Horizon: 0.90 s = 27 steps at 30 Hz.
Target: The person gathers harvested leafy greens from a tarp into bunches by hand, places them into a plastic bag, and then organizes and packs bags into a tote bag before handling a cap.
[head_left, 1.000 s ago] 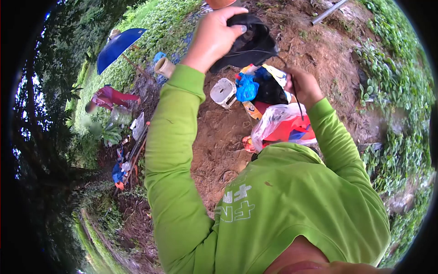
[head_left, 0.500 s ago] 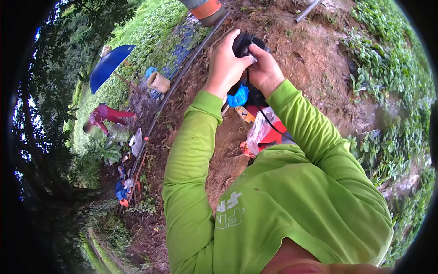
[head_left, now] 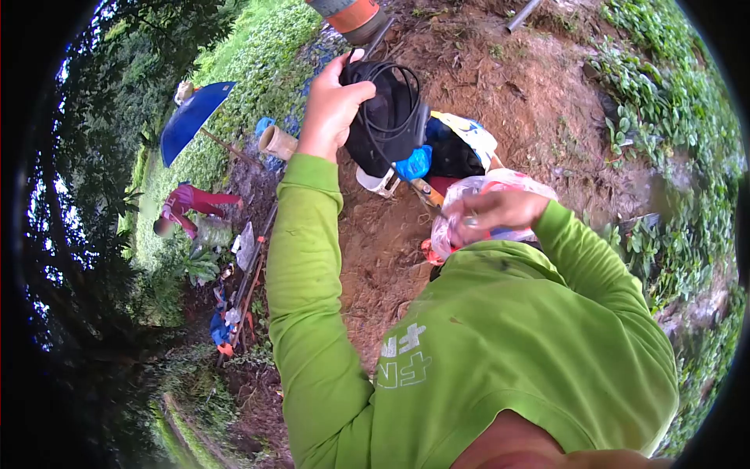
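Observation:
My left hand (head_left: 334, 109) grips the edge of a black pouch-like item (head_left: 373, 133), thumb across its near side and fingers behind it. A thin black cable (head_left: 396, 98) lies in loops against the item. Its exact kind I cannot make out. Lower on the right, my right hand (head_left: 504, 211) is over a clear pinkish plastic bag (head_left: 539, 186) near my lap. Motion smears its fingers, so whether they hold anything is unclear. Close to the black item are a blue plastic bundle (head_left: 414, 162) and a white-and-yellow bag (head_left: 469, 133) with a dark inside.
A whitish container (head_left: 377, 181) stands on the muddy ground (head_left: 516, 94). An orange-and-grey cylinder (head_left: 355, 17) is at the top. Leftward are a beige bucket (head_left: 277, 143), a blue umbrella (head_left: 191, 121), and a bending person (head_left: 195, 205). Green plants (head_left: 664, 117) grow on the right.
Both hands were together on the black item. Now my right hand has come away, down to the plastic bag, while my left hand holds the item farther left with the cable loops showing.

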{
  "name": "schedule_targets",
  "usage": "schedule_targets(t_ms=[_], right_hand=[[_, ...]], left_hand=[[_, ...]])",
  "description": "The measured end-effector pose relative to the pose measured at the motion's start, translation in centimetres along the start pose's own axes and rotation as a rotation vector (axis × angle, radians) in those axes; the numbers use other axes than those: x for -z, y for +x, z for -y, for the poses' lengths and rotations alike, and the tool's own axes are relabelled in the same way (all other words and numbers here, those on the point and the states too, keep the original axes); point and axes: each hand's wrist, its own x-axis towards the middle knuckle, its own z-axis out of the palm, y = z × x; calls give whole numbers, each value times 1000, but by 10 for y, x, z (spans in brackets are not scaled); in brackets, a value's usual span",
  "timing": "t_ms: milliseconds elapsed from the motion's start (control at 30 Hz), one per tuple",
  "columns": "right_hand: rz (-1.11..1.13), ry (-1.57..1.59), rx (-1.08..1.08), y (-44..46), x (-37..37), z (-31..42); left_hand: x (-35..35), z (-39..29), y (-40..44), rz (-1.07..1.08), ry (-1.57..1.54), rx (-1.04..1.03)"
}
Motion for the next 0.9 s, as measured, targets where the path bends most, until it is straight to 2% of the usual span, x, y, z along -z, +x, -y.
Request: schedule_targets(t_ms=[100,200,233,333,367,467,533,600,667,733,800,867,900], right_hand=[[160,897,106,-27,-25,-18],[173,368,172,-28,-30,-24],[271,227,141,-24,-29,-30],[242,-61,77,-22,-12,-32],[157,51,36,-25,-6,-35],[-151,-331,-146,-29,24,-23],[-605,-610,-300,-15,50,-9],[-828,-301,-324,0,74,12],[-993,-80,-50,26,104,-6],[-1023,333,32,48,91,18],[-892,744,184,68,74,28],[-791,1039,401,82,55,45],[-907,1010,489,78,38,57]], left_hand=[[8,-12,-5,46,25,62],[5,-18,-9,47,57,44],[5,-19,-8,54,89,18],[6,-22,-9,65,206,-64],[6,-25,-11,64,261,-97],[2,-37,-21,88,401,-156],[-3,-38,-26,110,460,-202],[-11,-34,-29,133,488,-258],[-28,-37,-36,109,638,-357],[-45,-28,-41,73,781,-578],[-67,-23,-57,27,954,-679],[-89,-7,-70,35,1038,-755],[-97,2,-76,64,1079,-820]])
